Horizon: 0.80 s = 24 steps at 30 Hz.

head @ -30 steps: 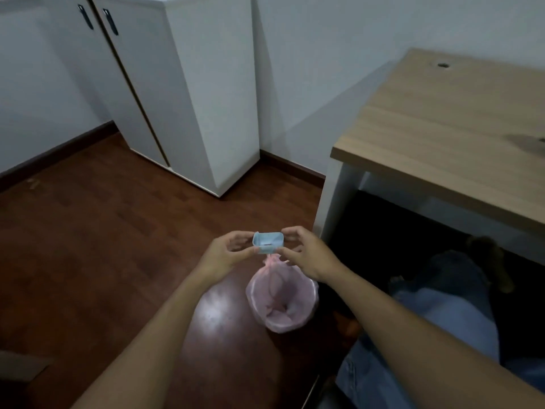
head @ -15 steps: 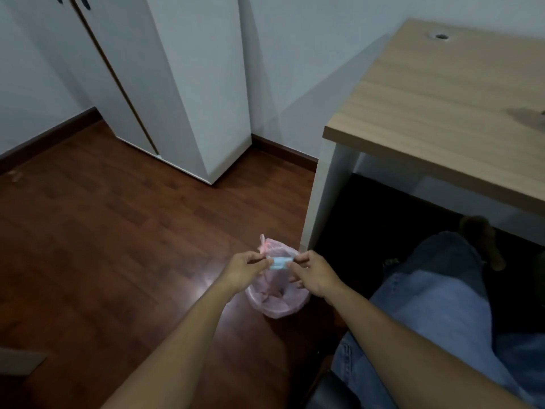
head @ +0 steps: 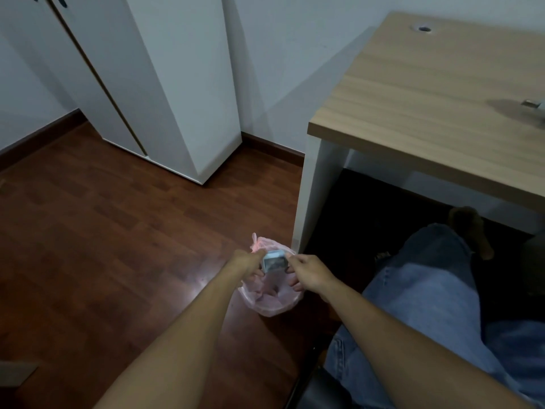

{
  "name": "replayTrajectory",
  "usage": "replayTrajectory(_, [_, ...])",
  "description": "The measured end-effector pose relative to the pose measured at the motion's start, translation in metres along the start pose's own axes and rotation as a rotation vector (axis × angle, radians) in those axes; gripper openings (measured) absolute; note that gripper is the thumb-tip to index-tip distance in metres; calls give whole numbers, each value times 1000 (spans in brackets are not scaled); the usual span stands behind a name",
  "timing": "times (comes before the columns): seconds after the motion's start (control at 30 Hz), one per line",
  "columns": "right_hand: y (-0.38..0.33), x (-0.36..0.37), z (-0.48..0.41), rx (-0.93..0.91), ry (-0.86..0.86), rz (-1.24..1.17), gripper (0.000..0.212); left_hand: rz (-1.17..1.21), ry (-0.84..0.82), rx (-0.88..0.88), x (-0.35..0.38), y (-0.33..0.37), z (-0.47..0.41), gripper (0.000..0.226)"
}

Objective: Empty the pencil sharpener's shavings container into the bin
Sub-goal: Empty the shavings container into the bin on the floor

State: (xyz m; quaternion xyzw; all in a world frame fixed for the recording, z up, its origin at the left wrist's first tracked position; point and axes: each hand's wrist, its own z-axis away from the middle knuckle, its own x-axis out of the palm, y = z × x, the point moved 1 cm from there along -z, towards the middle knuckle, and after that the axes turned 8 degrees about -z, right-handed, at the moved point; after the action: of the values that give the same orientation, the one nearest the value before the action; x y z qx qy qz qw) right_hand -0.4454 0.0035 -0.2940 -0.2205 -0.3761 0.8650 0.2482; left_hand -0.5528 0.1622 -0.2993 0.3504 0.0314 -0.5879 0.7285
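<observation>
A small light-blue shavings container (head: 275, 261) is held between both hands directly above the bin. My left hand (head: 249, 262) pinches its left end and my right hand (head: 309, 273) pinches its right end. The container is tipped so that its open side faces me, with dark contents showing inside. The bin (head: 272, 302) stands on the floor beside the desk leg, lined with a pink plastic bag whose knotted edge sticks up at the back.
A wooden desk (head: 427, 107) with a white leg (head: 317, 190) stands at the right, a small metal object at its right edge. White cabinets (head: 165, 84) stand at the back left. My jeans-clad legs (head: 427, 290) and a chair edge are at lower right.
Both hands lowered the container from mid-air down over the bin's mouth and tipped it so that its open side shows. The view shifted down.
</observation>
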Motion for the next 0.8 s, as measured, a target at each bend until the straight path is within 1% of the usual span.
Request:
replayTrajectory(0.2, [3,-1,-6,-18,-7,2,46,-27,-6,1,-6,14,21,53])
replayTrajectory(0.37, [2,-2,-3,-31,-11,15,47,-76,-18,53,-8,23,31,55])
replayTrajectory(0.5, [-1,-2,-1,-44,-10,18,47,-91,-36,29,-12,19,28,56])
replayTrajectory(0.6, [-3,-3,-1,-38,-1,14,47,-49,-46,16,-17,12,24,55])
replayTrajectory(0.67, [-6,-5,1,-34,11,18,47,-33,-64,37,-20,8,23,54])
replayTrajectory(0.8, [-11,-8,7,-54,14,18,42,20,-132,137,-31,-1,23,45])
